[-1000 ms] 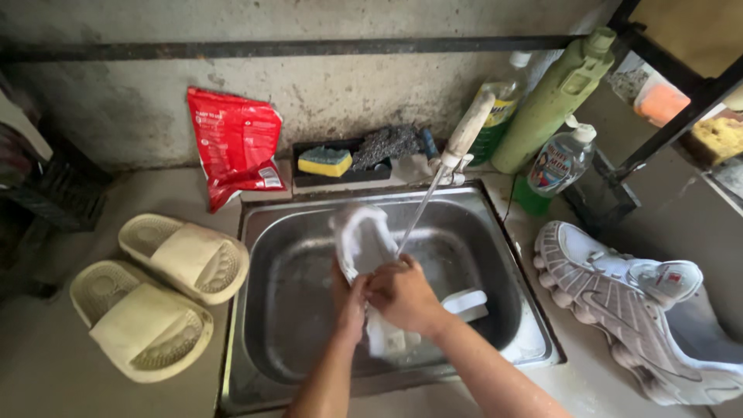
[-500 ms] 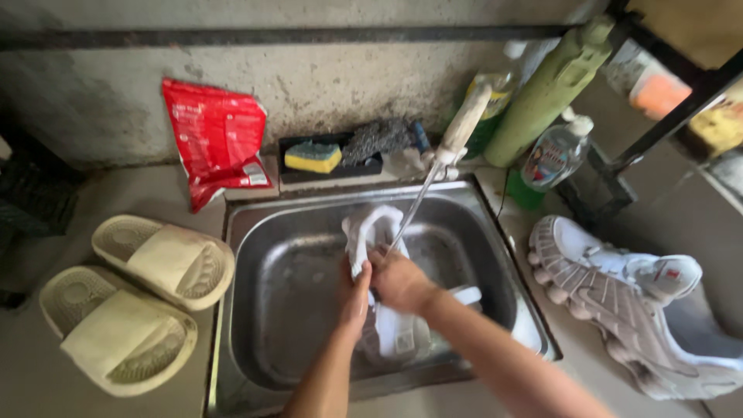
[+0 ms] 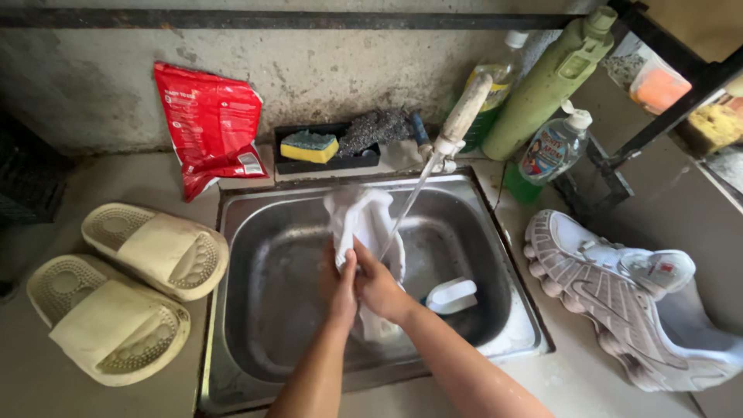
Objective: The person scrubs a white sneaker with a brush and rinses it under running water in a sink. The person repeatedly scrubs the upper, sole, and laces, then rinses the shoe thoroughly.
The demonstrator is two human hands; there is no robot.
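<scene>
Both my hands are over the steel sink [image 3: 255, 255], pressed together on a wet white cloth [image 3: 362, 220]. My left hand [image 3: 342, 285] grips the cloth from the left and my right hand [image 3: 378, 282] clasps it from the right. A thin stream of water runs from the pale tap [image 3: 463, 116] down onto the cloth and hands. The cloth's upper part bunches above my fingers; its lower end hangs below my wrists into the basin. A white brush [image 3: 453, 295] lies in the sink just right of my right hand.
Two cream slides [image 3: 124, 294] lie on the counter at left. A grey-white sneaker [image 3: 619, 298] lies on its side at right. Behind the sink: a red packet [image 3: 207, 124], a yellow-green sponge [image 3: 309, 145], steel wool [image 3: 375, 130], a green bottle [image 3: 553, 81], a pump bottle [image 3: 551, 147].
The view has drifted slightly. My hands stay on the cloth under the water stream, shifting and working it a little; the cloth's bunched top has changed shape.
</scene>
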